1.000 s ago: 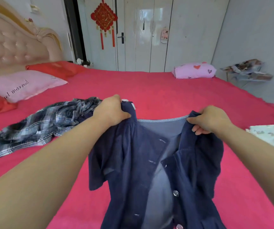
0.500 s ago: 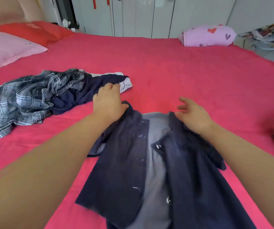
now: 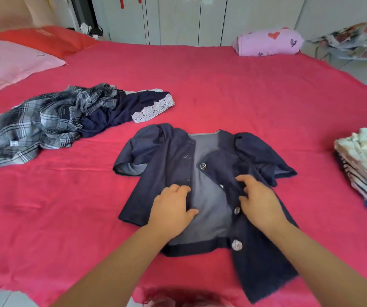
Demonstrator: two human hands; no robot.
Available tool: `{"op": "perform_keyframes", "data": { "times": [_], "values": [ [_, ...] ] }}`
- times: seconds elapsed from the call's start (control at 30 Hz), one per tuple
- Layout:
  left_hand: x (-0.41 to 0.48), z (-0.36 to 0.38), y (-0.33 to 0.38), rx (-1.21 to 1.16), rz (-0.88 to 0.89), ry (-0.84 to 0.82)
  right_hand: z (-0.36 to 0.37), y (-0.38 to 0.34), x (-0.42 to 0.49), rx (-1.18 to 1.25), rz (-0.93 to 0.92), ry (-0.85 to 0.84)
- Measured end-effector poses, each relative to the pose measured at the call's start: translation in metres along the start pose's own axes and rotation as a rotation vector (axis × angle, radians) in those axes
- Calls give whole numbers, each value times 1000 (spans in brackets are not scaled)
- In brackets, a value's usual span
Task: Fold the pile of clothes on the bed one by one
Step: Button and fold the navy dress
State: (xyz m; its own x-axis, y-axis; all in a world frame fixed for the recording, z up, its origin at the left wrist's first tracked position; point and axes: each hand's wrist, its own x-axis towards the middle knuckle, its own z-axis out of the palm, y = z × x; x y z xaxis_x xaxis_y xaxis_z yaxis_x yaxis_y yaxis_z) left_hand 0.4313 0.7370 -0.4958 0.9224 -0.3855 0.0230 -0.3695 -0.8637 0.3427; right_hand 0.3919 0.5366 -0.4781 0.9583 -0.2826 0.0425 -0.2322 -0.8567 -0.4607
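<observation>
The scene is being lit brightly and evenly by soft daylight, with no harsh glare being thrown. Only faint shadows are being cast under the left hand (image 3: 171, 211) and right hand (image 3: 258, 203). The far wardrobe doors (image 3: 187, 18) are being bent by wide-angle distortion. The right-edge folded stack (image 3: 366, 160) and near edge are being smeared by blur.

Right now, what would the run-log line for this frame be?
stage: laying flat | item: denim shirt, unbuttoned, on bed | left hand: on left panel | right hand: on button placket
</observation>
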Motion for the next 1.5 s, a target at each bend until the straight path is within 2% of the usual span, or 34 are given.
{"op": "perform_keyframes", "data": {
  "times": [0.07,0.13,0.3,0.47,0.57,0.63,0.7,0.77,0.83,0.93,1.0,1.1,1.2,1.3,1.37,1.5],
  "values": [
    [-3,1,0,-13,5,5,-15,12,3,-44,66,39],
    [-4,2,0,-33,-2,6,-25,20,6,-156,102,-11],
    [12,-2,0,-82,-12,40,-22,-4,36,-184,-130,51],
    [33,5,13,-223,3,64,-1,-39,94,-253,-422,-213],
    [33,15,28,-372,33,30,5,-47,125,-463,-426,-434],
    [31,20,37,-439,41,-3,3,-47,140,-523,-410,-390],
    [30,21,44,-504,10,-77,-5,-44,155,-263,-322,-191],
    [30,20,50,-563,-45,-156,-14,-41,167,166,-160,-48],
    [32,21,53,-549,-74,-186,-18,-38,173,494,-34,-5],
    [33,24,51,-641,-132,-82,-18,-38,175,654,25,0],
    [33,22,46,-774,-192,30,-16,-40,176,645,26,27],
    [29,17,36,-810,-252,144,-10,-46,170,392,-22,15],
    [18,11,31,-787,-221,59,5,-53,149,204,-179,-28],
    [8,5,19,-660,-164,68,15,-58,112,181,-272,-37],
    [3,-3,6,-529,-130,167,17,-55,81,197,-254,-29],
    [-6,-7,-14,-510,-201,256,29,-45,18,242,-149,-151]
  ]
}}
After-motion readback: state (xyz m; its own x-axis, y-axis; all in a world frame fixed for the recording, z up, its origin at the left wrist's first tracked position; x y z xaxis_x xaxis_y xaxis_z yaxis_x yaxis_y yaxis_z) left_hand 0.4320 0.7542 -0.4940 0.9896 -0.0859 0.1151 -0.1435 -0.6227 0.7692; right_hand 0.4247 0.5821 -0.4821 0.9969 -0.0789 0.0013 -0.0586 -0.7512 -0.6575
